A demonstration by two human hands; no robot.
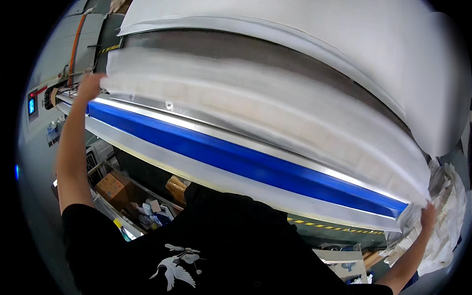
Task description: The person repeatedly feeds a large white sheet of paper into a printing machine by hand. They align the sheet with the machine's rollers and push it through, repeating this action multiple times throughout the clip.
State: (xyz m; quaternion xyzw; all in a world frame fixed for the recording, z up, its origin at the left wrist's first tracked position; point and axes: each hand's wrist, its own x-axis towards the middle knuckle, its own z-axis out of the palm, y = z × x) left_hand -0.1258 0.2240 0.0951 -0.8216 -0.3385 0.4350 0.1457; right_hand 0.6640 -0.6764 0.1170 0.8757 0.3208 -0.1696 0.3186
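Our left grip [92, 86], at the upper left of the frame, pinches the left end of a long white sheet [265, 104], while our right grip [428, 217], at the lower right, pinches its right corner. Between them the sheet stretches across the middle of the frame, bowed and blurred, so we cannot tell its texture. Just below it run a silver metal rail [211, 131] and a padded-looking blue strip [236, 160], both slanting down toward the right. Nearer to us, a pale band [231, 192] follows the blue strip. Above the held sheet lies a dark gap [236, 45], then a larger white sheet [319, 24] filling the upper right. Crumpled white material [450, 216] hangs just beside our right grip. At the far left we see a lit blue screen [31, 105]; at the lower left, below the pale band, sits a cardboard box [112, 188].
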